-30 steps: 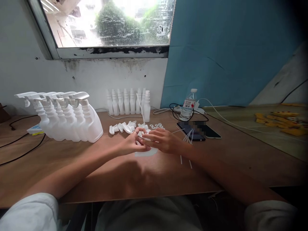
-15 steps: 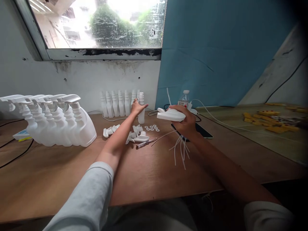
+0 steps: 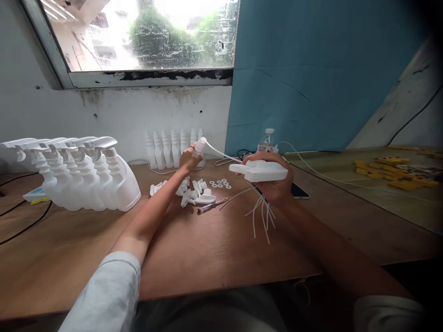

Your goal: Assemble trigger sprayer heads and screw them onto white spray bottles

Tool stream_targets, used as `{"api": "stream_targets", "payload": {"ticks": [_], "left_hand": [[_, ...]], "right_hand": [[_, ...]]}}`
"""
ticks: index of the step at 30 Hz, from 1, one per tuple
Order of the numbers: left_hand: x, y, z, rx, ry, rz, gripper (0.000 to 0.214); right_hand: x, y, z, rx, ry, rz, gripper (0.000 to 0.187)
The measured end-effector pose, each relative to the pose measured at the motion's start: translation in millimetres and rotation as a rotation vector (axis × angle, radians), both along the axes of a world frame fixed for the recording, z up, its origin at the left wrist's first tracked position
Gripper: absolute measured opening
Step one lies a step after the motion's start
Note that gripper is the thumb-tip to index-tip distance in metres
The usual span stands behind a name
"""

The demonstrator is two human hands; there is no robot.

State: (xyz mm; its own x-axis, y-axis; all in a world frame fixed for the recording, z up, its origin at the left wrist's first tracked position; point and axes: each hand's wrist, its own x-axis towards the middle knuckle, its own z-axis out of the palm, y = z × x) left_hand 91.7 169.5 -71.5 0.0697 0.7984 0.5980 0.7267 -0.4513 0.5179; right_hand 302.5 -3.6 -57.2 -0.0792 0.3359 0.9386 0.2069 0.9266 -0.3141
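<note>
White bottle (image 3: pixel 200 147) was up off the table (image 3: pixel 194 251), in front of the wall, tilted with its mouth to your right; your left hand (image 3: pixel 188 160) had its fingers wrapped round it just below the neck. Half a second earlier that hand was spread beside it while it stood upright. Your right hand (image 3: pixel 278 190) was closed round the spray head (image 3: pixel 266 171), which had been turned so that its tube (image 3: pixel 218 151), earlier pointing up, ran across to the bottle's mouth. Whether the tip was already inside, you couldn't tell from this angle. Meaning, as judged: the two pieces now met only by way of the tube, and the head was well apart from the neck, so not seated. Behind your left hand, a row of white bottles (image 3: pixel 174 150) stood by the wall. Nearer you lay loose white parts (image 3: pixel 205 199), small rings (image 3: pixel 220 186) and a screwdriver (image 3: pixel 206 209); below your right hand, spare tubes (image 3: pixel 254 225) fanned out. Far left, spray bottles (image 3: pixel 126 185) with heads on stood in a close row.
</note>
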Motion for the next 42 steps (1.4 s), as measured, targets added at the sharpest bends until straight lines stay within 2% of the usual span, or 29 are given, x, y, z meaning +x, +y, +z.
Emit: {"api": "stream_targets", "payload": {"ticks": [3,6,8,11,13,15,18,20,23,26,29,32,36,40,42], "left_hand": [[-8.2,-11.3,-0.9,0.038,0.033,-0.036,0.059],[-19.7,-22.5,-1.3,0.122,0.078,-0.080,0.061],[-29.4,-30.2,0.0,0.202,0.126,-0.123,0.060],[-43.2,-46.7,7.1,0.327,0.254,-0.210,0.055],[-48.4,-63.8,15.5,0.405,0.361,-0.268,0.050],[-49.1,-86.5,25.7,0.446,0.431,-0.310,0.047],[-44.0,-126.6,41.0,0.383,0.389,-0.353,0.048],[-39.8,-152.1,49.2,0.270,0.313,-0.415,0.046],[-37.0,-179.1,57.2,0.001,0.240,-0.599,0.036],[-39.7,-188.1,61.0,-0.333,0.165,-0.738,0.038],[-44.2,-185.0,62.6,-0.554,0.112,-0.707,0.042],[-45.9,-179.5,62.8,-0.604,0.121,-0.653,0.038],[-49.4,-173.8,64.7,-0.623,0.119,-0.652,0.038],[-74.5,-162.2,76.8,-0.688,0.390,-0.659,0.044],[-93.3,-155.5,85.8,-0.567,0.466,-0.651,0.046]], "right_hand": [[-3.8,0.3,-0.3,-0.062,0.010,0.064,0.035],[-7.8,-2.0,8.1,-0.050,0.094,0.247,0.029],[-8.6,-6.8,20.0,-0.028,0.170,0.330,0.025],[-5.9,-17.8,44.9,-0.012,0.244,0.355,0.015],[-3.7,-25.0,62.1,0.014,0.273,0.348,0.009],[-3.9,-29.5,75.8,0.029,0.298,0.325,0.010],[-11.4,-29.7,84.5,-0.008,0.241,0.356,0.016],[-20.6,-26.9,82.2,-0.079,0.158,0.398,0.017],[-37.4,-22.1,70.9,-0.271,0.070,0.401,0.017],[-52.5,-17.3,56.6,-0.461,0.002,0.418,0.019],[-62.2,-11.1,42.5,-0.544,-0.025,0.492,0.024],[-67.8,-2.7,29.3,-0.582,-0.026,0.551,0.025],[-74.5,8.1,16.0,-0.607,0.040,0.592,0.027],[-82.1,12.4,12.2,-0.595,0.071,0.677,0.027],[-86.0,13.1,12.7,-0.601,0.061,0.721,0.026]]}}
